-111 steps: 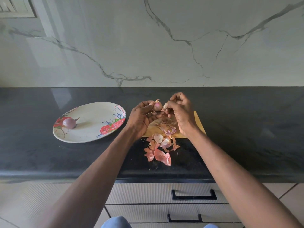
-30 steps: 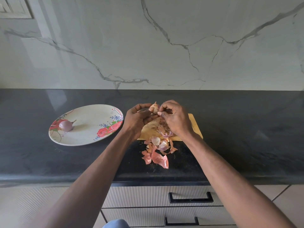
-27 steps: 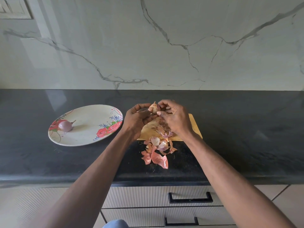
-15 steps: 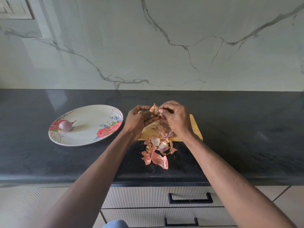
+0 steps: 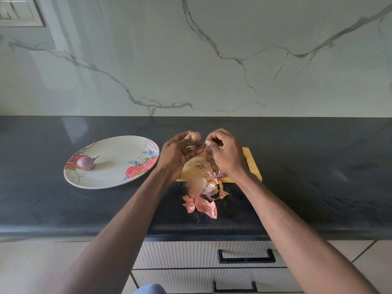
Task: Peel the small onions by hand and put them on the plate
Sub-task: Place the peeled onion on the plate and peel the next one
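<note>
My left hand point(image 5: 177, 155) grips a small onion point(image 5: 193, 136) at its fingertips, held above the wooden cutting board point(image 5: 251, 164). My right hand point(image 5: 224, 154) is just to the right of it, thumb and forefinger pinching a thin strip of onion skin point(image 5: 196, 146) that runs back to the onion. A blurred piece of peel point(image 5: 196, 183) hangs in the air below the hands. One peeled purple onion point(image 5: 85, 162) lies on the left side of the floral plate point(image 5: 118, 170), which stands left of the board.
A heap of pink onion peels point(image 5: 204, 200) lies on the black counter point(image 5: 318, 177) and the board's near edge. The counter's front edge runs below, with drawers and black handles point(image 5: 246, 256) under it. A marble wall rises behind.
My right hand has pulled away to the right of the onion, drawing a strip of skin with it. A piece of peel is dropping toward the heap. The plate is unchanged.
</note>
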